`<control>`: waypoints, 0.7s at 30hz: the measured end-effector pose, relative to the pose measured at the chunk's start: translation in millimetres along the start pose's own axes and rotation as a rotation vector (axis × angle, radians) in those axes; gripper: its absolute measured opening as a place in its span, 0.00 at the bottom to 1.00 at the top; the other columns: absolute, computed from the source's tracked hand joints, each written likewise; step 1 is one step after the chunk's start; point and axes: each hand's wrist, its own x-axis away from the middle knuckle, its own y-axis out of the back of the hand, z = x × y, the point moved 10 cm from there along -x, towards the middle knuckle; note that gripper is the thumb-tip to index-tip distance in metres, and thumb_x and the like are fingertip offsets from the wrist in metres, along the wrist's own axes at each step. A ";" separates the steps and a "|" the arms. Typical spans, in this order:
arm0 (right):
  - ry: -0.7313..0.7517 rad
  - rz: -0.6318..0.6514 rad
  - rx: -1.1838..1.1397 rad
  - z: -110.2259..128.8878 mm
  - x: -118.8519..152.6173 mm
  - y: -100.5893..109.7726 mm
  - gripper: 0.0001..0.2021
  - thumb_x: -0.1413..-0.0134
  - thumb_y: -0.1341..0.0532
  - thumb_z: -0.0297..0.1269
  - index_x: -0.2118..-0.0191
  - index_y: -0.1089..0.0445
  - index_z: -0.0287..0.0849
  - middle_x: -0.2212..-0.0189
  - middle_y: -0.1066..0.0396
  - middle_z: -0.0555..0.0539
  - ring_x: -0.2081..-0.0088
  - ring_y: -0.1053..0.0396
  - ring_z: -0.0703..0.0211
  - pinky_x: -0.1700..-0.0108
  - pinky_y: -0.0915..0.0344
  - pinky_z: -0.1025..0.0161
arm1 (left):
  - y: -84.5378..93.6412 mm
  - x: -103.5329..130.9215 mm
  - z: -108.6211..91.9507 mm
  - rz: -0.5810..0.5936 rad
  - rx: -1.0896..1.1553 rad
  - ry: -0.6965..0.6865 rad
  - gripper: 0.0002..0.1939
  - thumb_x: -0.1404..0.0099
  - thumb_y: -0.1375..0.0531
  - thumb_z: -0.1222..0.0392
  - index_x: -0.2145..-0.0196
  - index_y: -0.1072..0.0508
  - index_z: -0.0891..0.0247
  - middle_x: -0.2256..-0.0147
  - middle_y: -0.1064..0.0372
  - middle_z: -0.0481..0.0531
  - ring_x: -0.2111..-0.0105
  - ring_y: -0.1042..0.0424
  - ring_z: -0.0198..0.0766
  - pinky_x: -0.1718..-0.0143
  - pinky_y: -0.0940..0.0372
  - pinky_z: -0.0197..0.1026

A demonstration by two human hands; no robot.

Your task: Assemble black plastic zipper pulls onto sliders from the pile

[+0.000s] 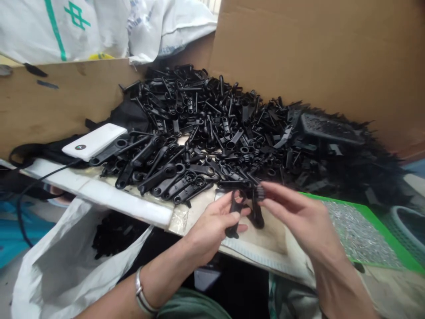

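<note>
My left hand (212, 223) is closed round a black plastic lever part (236, 212), which has a ring at its upper end and is held nearly upright. Beside it, my right hand (295, 208) pinches a small ribbed black plastic piece (259, 192) between thumb and fingers, a short way from the ring. Another dark lever-shaped part (256, 215) shows on the table between the hands, partly hidden. Just beyond them spreads a large heap of similar black plastic parts (212, 124).
At right is a green tray (368, 208) of small shiny metal pieces, near a grey-green basket (405, 230). A white power bank (94, 141) with a cable lies at left. Below the table edge a white sack (43, 270) holds black parts. Cardboard (318, 57) walls the back.
</note>
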 end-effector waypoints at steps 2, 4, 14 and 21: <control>0.005 0.025 -0.080 3.6 15.4 -13.5 0.15 0.51 0.32 0.38 0.55 0.24 0.49 0.56 0.24 0.48 0.60 0.25 0.55 0.57 0.25 0.58 | -4.3 0.5 -1.2 0.031 -0.016 -0.019 0.20 0.36 0.43 0.70 0.47 0.31 0.57 0.42 0.38 0.56 0.43 0.37 0.47 0.51 0.35 0.45; 0.005 0.016 -0.088 1.9 21.7 -19.2 0.14 0.50 0.33 0.38 0.55 0.24 0.48 0.56 0.25 0.47 0.61 0.25 0.56 0.59 0.25 0.59 | -8.1 2.4 -1.3 0.049 -0.036 -0.027 0.20 0.36 0.43 0.69 0.47 0.32 0.57 0.42 0.37 0.56 0.43 0.37 0.47 0.51 0.35 0.45; 0.405 -0.016 0.358 45.0 40.8 -34.1 0.14 0.40 0.41 0.31 0.50 0.27 0.47 0.54 0.27 0.45 0.54 0.28 0.55 0.52 0.29 0.57 | -14.3 8.9 -3.7 0.046 -0.101 -0.070 0.25 0.39 0.42 0.68 0.44 0.34 0.59 0.42 0.38 0.57 0.45 0.36 0.47 0.56 0.31 0.42; 0.485 -0.009 0.417 52.1 46.3 -45.2 0.16 0.39 0.42 0.28 0.48 0.30 0.48 0.55 0.29 0.44 0.56 0.29 0.55 0.55 0.30 0.57 | -12.4 14.7 -10.3 0.012 -0.289 -0.152 0.24 0.38 0.45 0.67 0.44 0.34 0.60 0.48 0.33 0.56 0.50 0.32 0.44 0.54 0.32 0.44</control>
